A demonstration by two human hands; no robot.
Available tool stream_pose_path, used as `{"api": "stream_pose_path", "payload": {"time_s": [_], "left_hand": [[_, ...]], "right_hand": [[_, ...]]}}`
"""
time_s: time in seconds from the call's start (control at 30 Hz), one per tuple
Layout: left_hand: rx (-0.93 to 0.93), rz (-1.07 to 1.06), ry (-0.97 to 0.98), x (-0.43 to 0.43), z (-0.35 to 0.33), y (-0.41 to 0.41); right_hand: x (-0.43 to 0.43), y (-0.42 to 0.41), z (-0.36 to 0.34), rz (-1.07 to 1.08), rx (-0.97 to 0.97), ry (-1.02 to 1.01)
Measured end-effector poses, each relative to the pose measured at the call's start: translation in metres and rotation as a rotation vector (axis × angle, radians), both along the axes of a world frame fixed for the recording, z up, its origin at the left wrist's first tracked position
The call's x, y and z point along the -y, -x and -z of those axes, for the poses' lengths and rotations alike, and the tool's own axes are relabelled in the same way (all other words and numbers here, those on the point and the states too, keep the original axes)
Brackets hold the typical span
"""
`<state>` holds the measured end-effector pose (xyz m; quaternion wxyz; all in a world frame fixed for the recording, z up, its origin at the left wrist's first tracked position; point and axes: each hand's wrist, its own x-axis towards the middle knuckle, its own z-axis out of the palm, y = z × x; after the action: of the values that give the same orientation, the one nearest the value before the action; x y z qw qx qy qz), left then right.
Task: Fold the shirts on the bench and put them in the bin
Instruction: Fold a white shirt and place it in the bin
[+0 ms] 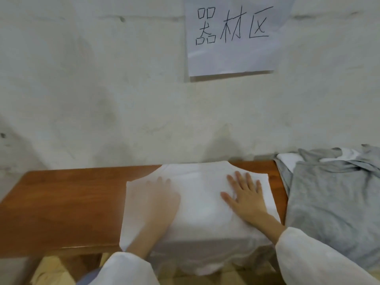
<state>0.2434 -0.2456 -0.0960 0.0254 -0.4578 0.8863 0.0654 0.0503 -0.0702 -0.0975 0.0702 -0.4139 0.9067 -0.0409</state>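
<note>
White shirt [197, 194] under flat fingers [242, 182]

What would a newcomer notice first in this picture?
First, the paper sign with handwritten characters, high on the wall. Next, the white shirt on the middle of the wooden bench, with the left hand and right hand flat on it. A grey shirt lies at the right.
</note>
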Motion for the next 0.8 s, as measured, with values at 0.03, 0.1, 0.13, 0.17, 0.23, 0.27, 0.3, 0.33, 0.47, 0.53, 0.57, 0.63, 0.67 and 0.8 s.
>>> {"api": "stream_pose_path", "payload": {"time_s": [0.03,0.1,0.13,0.17,0.23,0.27,0.3,0.33,0.47,0.53,0.57,0.63,0.67,0.8], "left_hand": [[0.007,0.004,0.015,0.010,-0.001,-0.005],[0.002,0.002,0.023,0.024,-0.002,-0.017],[-0.014,-0.004,0.016,0.027,-0.002,-0.022],[-0.039,-0.016,0.012,0.028,-0.001,-0.026],[-0.076,-0.054,0.007,0.026,-0.001,-0.033],[-0.077,-0.070,0.007,0.025,-0.001,-0.034],[-0.063,-0.081,0.004,0.024,-0.001,-0.035],[-0.051,-0.087,-0.007,0.024,-0.001,-0.036],[-0.023,-0.049,-0.032,0.016,0.002,-0.044],[-0.015,-0.023,-0.013,0.014,0.005,-0.049],[-0.002,-0.016,-0.005,0.015,0.005,-0.050],[0.063,-0.005,-0.003,0.019,0.002,-0.048],[0.107,-0.007,-0.014,0.020,0.000,-0.047],[-0.017,0.026,0.026,0.001,-0.014,-0.045]], "right_hand": [[0.004,0.007,-0.001,-0.030,0.000,0.002],[0.011,0.015,-0.002,-0.112,0.001,0.002],[0.012,0.016,-0.003,-0.149,0.003,0.007],[0.012,0.017,-0.003,-0.168,0.009,0.021],[0.009,0.013,0.001,-0.087,0.009,0.095],[0.006,0.012,0.002,0.021,-0.003,0.147],[0.003,0.010,0.003,0.139,-0.005,0.164],[-0.001,0.007,0.003,0.225,-0.005,0.152],[-0.012,-0.012,0.002,0.314,-0.026,0.102],[-0.015,-0.017,0.003,0.337,-0.035,0.061],[-0.015,-0.014,0.002,0.332,-0.030,0.038],[-0.012,0.000,-0.003,0.305,0.036,-0.025],[-0.011,0.007,-0.006,0.295,0.090,-0.049],[-0.011,0.003,-0.027,0.244,0.084,0.176]]}}
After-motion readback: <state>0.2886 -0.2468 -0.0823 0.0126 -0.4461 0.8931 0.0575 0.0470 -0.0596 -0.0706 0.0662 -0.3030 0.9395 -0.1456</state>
